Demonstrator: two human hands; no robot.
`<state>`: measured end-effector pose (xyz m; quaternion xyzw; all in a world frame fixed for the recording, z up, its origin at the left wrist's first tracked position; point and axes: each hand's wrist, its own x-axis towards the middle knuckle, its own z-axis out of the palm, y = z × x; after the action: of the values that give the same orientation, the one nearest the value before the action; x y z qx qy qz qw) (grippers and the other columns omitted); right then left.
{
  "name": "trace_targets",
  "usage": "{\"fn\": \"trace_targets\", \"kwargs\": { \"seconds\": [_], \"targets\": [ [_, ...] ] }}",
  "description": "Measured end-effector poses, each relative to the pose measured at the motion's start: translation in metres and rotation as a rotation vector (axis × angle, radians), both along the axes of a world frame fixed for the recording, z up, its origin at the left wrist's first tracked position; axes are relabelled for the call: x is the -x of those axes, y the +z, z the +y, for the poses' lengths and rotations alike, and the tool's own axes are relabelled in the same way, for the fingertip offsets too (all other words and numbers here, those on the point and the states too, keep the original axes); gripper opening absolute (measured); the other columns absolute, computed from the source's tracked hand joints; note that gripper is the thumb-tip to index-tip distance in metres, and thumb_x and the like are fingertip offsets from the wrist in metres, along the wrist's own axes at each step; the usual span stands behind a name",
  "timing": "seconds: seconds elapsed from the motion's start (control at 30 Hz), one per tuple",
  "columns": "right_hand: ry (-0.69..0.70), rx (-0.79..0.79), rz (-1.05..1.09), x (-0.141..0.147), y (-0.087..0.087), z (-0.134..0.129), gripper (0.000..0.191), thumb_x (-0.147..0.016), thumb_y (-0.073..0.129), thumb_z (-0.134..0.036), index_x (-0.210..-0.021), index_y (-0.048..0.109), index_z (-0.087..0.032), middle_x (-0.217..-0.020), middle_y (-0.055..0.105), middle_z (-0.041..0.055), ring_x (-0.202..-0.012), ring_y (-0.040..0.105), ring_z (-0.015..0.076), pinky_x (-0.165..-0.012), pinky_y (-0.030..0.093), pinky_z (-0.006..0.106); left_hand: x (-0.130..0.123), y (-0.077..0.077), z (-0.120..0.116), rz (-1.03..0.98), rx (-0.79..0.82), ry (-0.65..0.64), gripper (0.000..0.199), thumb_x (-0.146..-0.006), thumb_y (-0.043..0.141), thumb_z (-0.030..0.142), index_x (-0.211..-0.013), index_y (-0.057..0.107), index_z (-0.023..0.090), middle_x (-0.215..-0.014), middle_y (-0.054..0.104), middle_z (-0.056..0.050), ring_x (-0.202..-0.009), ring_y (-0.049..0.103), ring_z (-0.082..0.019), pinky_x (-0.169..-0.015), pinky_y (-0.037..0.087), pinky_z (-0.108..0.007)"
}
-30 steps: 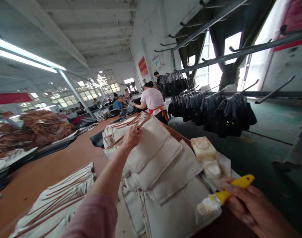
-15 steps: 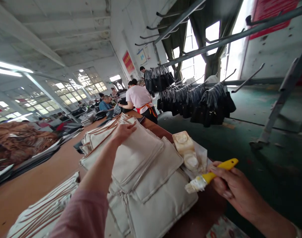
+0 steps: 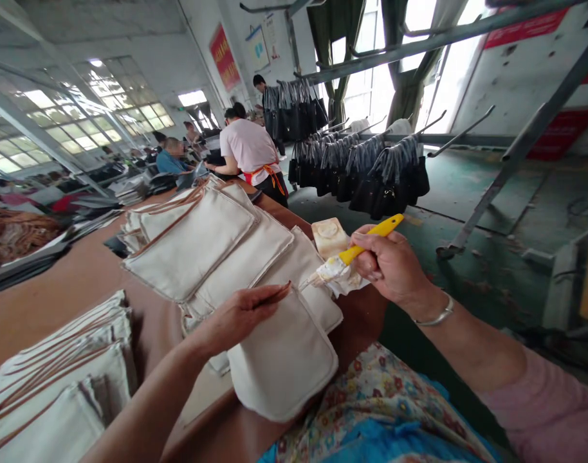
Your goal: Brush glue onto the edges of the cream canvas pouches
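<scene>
My left hand (image 3: 243,318) pinches the upper edge of a cream fabric piece (image 3: 287,360) that hangs over the table's near edge. My right hand (image 3: 388,260) grips a yellow-handled brush (image 3: 366,244), its bristles coated in white paste and close to that same edge, by my left fingertips. Behind the brush stands a pale container (image 3: 329,236) smeared with paste, partly covered by the brush and my hand. More cream pieces (image 3: 197,241) lie overlapped in a pile beyond my left hand.
Another stack of cream pieces with brown strips (image 3: 72,379) lies on the brown table (image 3: 154,334) at the left. Black bags (image 3: 390,186) hang from a metal rack (image 3: 535,128) at the right. A person in a pink shirt (image 3: 250,145) bends over the table's far end.
My left hand has come back from the pile's far part and now holds a piece at the near edge. My right hand with the brush has moved left and up. The view has shifted.
</scene>
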<state>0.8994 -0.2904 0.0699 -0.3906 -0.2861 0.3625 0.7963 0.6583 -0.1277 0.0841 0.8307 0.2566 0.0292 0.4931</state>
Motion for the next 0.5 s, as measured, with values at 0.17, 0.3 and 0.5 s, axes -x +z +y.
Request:
{"fn": "trace_targets", "kwargs": {
  "seconds": [0.17, 0.3, 0.5],
  "targets": [
    [0.04, 0.065, -0.14, 0.022, -0.012, 0.009, 0.02, -0.079, 0.072, -0.032, -0.076, 0.059, -0.018, -0.04, 0.041, -0.0091, -0.033, 0.027, 0.0066, -0.036, 0.02, 0.021, 0.011, -0.01, -0.025, 0.032, 0.12, -0.016, 0.051, -0.088, 0.065, 0.047, -0.135, 0.065, 0.026, -0.139, 0.064, -0.002, -0.129, 0.058, -0.028, -0.114, 0.043, -0.043],
    [-0.118, 0.067, -0.429, 0.028, -0.016, 0.008, 0.021, -0.086, 0.07, -0.036, -0.077, 0.063, -0.017, -0.047, 0.047, -0.0063, -0.041, 0.038, 0.009, -0.042, 0.03, 0.022, 0.016, -0.016, -0.036, 0.028, 0.165, 0.022, 0.053, -0.086, 0.067, 0.047, -0.134, 0.066, 0.025, -0.133, 0.068, -0.004, -0.123, 0.062, -0.029, -0.105, 0.052, -0.04],
    [-0.112, 0.033, -0.479, 0.035, -0.008, -0.011, 0.021, -0.091, 0.066, -0.035, -0.079, 0.063, -0.019, -0.048, 0.047, -0.0065, -0.042, 0.041, 0.01, -0.045, 0.033, 0.023, 0.022, -0.022, -0.047, 0.024, 0.157, 0.067, 0.053, -0.088, 0.064, 0.053, -0.132, 0.067, 0.022, -0.118, 0.075, -0.006, -0.1, 0.07, -0.026, -0.082, 0.06, -0.031]
  ]
}}
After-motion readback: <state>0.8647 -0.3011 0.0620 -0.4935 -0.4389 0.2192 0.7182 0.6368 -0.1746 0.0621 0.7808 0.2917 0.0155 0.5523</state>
